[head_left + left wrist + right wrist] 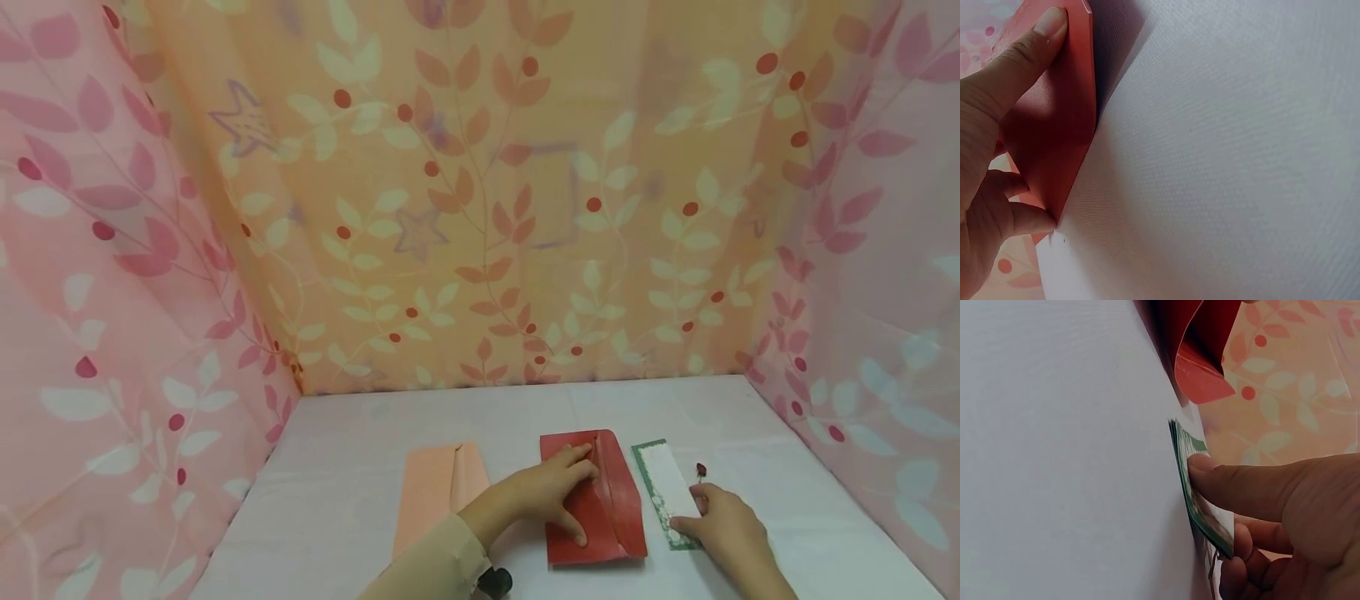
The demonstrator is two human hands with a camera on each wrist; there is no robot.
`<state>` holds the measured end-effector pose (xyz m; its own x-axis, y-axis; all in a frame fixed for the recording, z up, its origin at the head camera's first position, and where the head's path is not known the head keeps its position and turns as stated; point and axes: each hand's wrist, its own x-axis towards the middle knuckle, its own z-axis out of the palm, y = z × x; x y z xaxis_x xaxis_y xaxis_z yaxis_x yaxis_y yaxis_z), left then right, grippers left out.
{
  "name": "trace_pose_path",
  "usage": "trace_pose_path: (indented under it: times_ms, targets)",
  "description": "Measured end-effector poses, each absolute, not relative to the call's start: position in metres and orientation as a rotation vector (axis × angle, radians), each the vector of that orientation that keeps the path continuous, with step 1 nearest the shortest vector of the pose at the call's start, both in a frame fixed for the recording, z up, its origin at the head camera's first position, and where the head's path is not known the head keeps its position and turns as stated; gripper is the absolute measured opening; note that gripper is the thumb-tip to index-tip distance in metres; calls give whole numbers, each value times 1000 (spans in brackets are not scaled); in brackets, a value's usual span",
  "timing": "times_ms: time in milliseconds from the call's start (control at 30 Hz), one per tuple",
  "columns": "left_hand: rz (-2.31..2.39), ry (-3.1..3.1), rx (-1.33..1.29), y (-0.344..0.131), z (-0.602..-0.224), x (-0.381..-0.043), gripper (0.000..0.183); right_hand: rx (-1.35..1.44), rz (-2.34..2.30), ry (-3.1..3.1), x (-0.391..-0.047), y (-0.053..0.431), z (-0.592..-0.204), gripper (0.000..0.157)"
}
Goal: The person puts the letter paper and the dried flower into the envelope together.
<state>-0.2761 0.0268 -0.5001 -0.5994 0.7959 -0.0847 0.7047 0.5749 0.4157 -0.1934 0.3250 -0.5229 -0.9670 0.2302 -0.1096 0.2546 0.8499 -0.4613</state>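
Note:
The red envelope (622,500) lies on the white table with its flap side parted from the body. Over it spreads my left hand (551,492), thumb on its face and fingertips at the flap's fold, gripping it so the paper bows in the left wrist view. My right hand (723,525) pinches the right edge of a white card with a green floral border (667,483), thumb on top and fingers beneath. Several thin layers show at the card's edge (1179,450) in the right wrist view. By those fingers hangs a thin brown cord (1212,569).
A peach envelope (431,492) lies left of the red one, partly behind the left sleeve (438,562). Just beyond the right fingers sits a small dark red piece (701,470). Patterned cloth (480,250) walls the table (337,467) at the back and both sides.

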Motion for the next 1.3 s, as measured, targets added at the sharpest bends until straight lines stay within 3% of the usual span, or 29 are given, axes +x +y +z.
trace_pose_path:
  times_ms: [267, 567, 833, 1300]
  targets:
    - [512, 2556, 1235, 27, -501, -275, 77, 329, -826, 2984, -188, 329, -520, 64]
    - [469, 2564, 1241, 28, -501, -280, 80, 303, -868, 2995, -194, 331, -524, 41]
    - [480, 2552, 1219, 28, -500, -275, 81, 283, -979, 2919, -191, 336, -525, 36]
    - [498, 2553, 1203, 30, -505, -277, 81, 213, -1021, 2900, -192, 341, -520, 40]
